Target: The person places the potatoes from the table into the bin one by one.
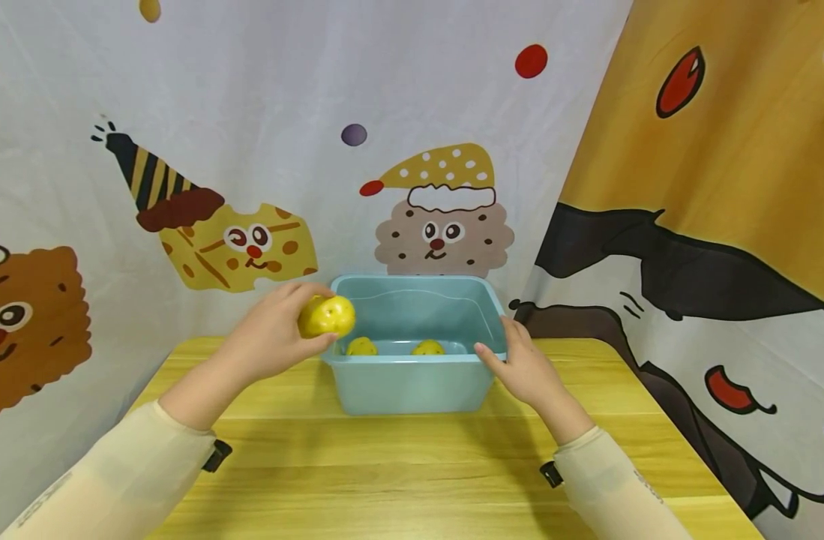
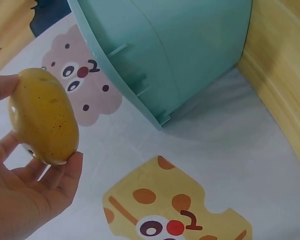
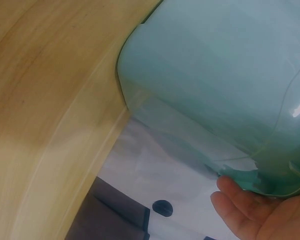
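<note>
My left hand (image 1: 280, 330) pinches a yellow potato (image 1: 328, 316) between thumb and fingers, level with the left rim of a blue-green plastic tub (image 1: 414, 384). In the left wrist view the potato (image 2: 46, 116) looks smooth and oblong, with small dark specks. At the tub's front right corner, my right hand (image 1: 525, 364) holds the rim, its thumb by the front edge and its fingers along the right side. Two more yellow potatoes, one on the left (image 1: 362, 346) and one nearer the middle (image 1: 428, 347), lie inside the tub, partly hidden by the front wall.
The tub stands toward the back of a light wooden table (image 1: 385, 472). Right behind the table hangs a white cloth (image 1: 270, 90) printed with cartoon figures. A second cartoon print in orange and black (image 1: 742, 172) covers the right side.
</note>
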The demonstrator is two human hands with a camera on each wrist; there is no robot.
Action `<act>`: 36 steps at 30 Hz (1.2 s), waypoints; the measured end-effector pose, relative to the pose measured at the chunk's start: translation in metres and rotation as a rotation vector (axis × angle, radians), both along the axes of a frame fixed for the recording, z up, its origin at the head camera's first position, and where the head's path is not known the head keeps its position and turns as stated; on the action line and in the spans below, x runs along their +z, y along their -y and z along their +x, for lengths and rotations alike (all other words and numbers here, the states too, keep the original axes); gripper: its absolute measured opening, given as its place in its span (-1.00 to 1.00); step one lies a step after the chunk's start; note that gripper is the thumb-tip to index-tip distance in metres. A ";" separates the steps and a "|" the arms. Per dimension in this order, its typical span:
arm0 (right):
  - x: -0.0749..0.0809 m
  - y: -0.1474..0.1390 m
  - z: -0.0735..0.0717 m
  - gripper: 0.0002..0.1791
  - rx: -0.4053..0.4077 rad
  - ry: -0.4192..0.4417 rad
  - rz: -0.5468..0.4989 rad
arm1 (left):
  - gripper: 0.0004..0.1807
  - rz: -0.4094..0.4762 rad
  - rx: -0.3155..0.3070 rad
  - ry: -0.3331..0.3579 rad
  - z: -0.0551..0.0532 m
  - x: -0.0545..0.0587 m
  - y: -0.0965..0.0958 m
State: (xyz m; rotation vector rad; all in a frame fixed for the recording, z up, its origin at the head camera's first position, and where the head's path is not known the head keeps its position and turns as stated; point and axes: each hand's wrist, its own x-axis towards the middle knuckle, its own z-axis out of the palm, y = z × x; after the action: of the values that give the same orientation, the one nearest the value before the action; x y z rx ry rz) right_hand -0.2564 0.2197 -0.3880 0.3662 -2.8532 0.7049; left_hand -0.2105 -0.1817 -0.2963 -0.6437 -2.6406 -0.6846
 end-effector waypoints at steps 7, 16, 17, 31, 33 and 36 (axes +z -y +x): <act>0.000 0.000 0.001 0.05 -0.002 0.003 -0.002 | -0.40 0.000 -0.021 -0.005 -0.005 0.001 -0.004; -0.001 0.000 0.000 0.04 -0.007 0.011 -0.004 | -0.40 -0.002 -0.039 0.020 -0.009 0.004 -0.012; -0.001 0.000 0.000 0.04 -0.007 0.011 -0.004 | -0.41 -0.003 -0.040 0.025 -0.009 0.005 -0.012; 0.000 0.000 0.000 0.05 -0.006 0.006 0.002 | -0.39 -0.022 -0.038 0.059 -0.020 0.007 -0.018; 0.000 0.000 0.000 0.06 -0.005 0.006 0.004 | -0.39 -0.025 -0.038 0.063 -0.021 0.008 -0.019; 0.000 0.000 0.000 0.06 -0.004 0.005 0.005 | -0.38 -0.031 -0.037 0.072 -0.023 0.009 -0.020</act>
State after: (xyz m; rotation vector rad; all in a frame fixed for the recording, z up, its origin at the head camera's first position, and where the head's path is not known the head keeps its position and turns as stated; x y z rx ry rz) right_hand -0.2562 0.2195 -0.3880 0.3604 -2.8603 0.6998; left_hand -0.2332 -0.1616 -0.2874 -0.6906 -2.7166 -0.6916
